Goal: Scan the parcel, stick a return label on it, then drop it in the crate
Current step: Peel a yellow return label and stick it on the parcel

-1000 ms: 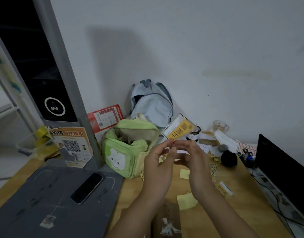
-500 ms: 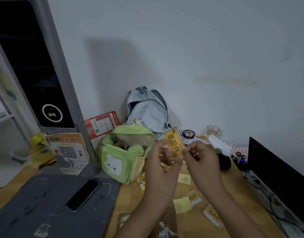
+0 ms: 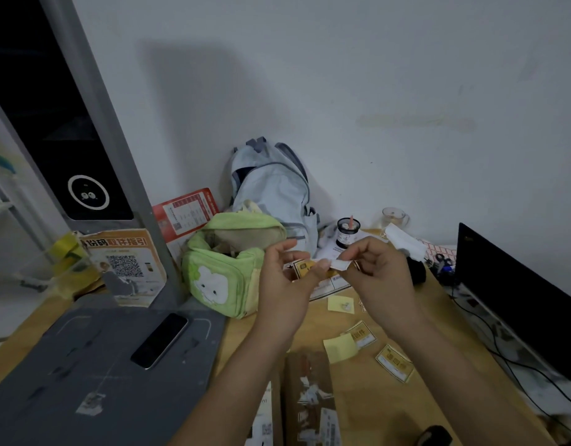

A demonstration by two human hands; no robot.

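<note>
Both hands up mid-frame, working a return label (image 3: 305,268) between them. Left hand (image 3: 285,284) has thumb & forefinger pinched shut on the yellow printed part; right hand (image 3: 379,278) is pinched on a white strip (image 3: 339,264) at the label's right end, prob. the backing paper coming off, tho it's blurry so can't say for sure. Each grip is a tight fingertip pinch, other fingers loosely curled.

Label looks featherweight, thin, floppy, likely tacky on one side once bared. So best held by the very edges, fingertips only, sticky face kept away from skin and from folding onto itself. It'll curl if pulled fast; slow peel at a low angle seems safer.

Parcel (image 3: 310,394), brown & flat w/ torn old stickers, lies on the counter (image 3: 438,381) at bottom centre, just below the forearms, untouched. Looks like stiff card: light, flat enough to press a label down on. I'd take it by the long edges.

Spare labels (image 3: 394,363) & yellow scraps are scattered lower right. Phone (image 3: 160,340) sits on the grey scanner pad (image 3: 68,365) lower left. Green bag (image 3: 232,265) just left of the hands. No crate in view.
</note>
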